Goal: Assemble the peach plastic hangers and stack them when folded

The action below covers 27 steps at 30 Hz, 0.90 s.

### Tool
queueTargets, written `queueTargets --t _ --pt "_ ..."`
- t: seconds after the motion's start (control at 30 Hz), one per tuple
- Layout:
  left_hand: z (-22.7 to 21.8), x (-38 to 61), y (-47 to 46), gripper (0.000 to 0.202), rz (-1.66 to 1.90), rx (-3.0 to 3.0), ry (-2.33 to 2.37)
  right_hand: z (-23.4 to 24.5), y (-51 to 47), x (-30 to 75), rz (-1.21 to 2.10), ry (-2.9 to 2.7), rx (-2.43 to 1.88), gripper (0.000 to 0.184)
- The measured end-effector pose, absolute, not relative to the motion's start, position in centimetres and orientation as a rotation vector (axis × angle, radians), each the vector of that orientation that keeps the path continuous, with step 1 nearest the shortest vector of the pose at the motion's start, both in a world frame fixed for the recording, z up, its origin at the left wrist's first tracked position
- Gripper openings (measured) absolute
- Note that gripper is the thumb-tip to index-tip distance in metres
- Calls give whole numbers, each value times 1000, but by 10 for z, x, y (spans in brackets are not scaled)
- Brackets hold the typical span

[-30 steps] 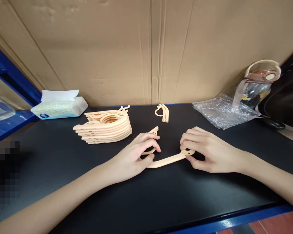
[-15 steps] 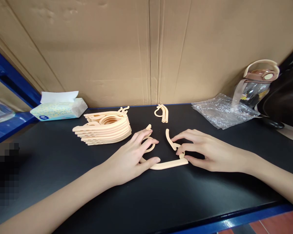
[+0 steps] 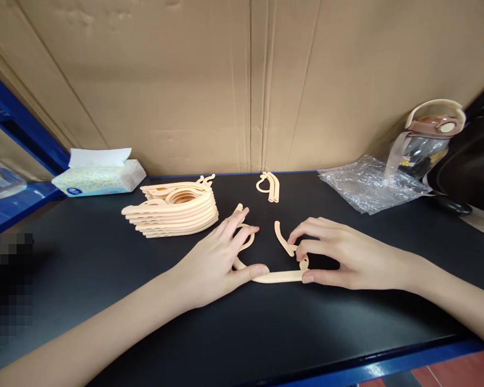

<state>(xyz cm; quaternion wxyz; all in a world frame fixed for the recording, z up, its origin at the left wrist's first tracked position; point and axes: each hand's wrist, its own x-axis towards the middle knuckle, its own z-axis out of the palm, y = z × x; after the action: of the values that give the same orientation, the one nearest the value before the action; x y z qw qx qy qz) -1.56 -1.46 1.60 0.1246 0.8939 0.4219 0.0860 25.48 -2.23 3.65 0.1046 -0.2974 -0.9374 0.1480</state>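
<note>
A cream plastic folding clothes hanger (image 3: 282, 277) lies on the black tabletop between my hands. My left hand (image 3: 215, 255) grips its left side, thumb on the long bar and fingers over the looped part, which they partly cover. At the other end of the bar, my right hand (image 3: 342, 255) pinches the joint, with its thumb at the bar's tip and fingers on a short curved arm (image 3: 283, 239). How the pieces join there is partly hidden. Left of my hands stands a stack of matching hangers (image 3: 177, 215).
A small folded hanger (image 3: 272, 188) lies near the back edge. A tissue pack (image 3: 99, 180) sits at the back left. Crumpled clear plastic (image 3: 367, 185) and a water bottle (image 3: 427, 145) are at the back right. Cardboard (image 3: 185, 91) stands behind the table.
My right hand has shifted slightly toward me with the curved arm, and its thumb now presses the bar's tip. The left thumb has slid a little right along the bar.
</note>
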Motion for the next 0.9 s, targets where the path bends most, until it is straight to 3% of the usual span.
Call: queueTargets --t 0.17,0.47,0.9 --pt "17 -14 -15 77 234 2578 1236 33 -25 252 475 -2758 -872 31" --pt "16 -14 -14 79 236 2574 1166 32 -30 246 448 -2751 -781 14" --pt "16 -14 -13 74 233 2608 1121 35 -32 245 520 -2773 -743 7"
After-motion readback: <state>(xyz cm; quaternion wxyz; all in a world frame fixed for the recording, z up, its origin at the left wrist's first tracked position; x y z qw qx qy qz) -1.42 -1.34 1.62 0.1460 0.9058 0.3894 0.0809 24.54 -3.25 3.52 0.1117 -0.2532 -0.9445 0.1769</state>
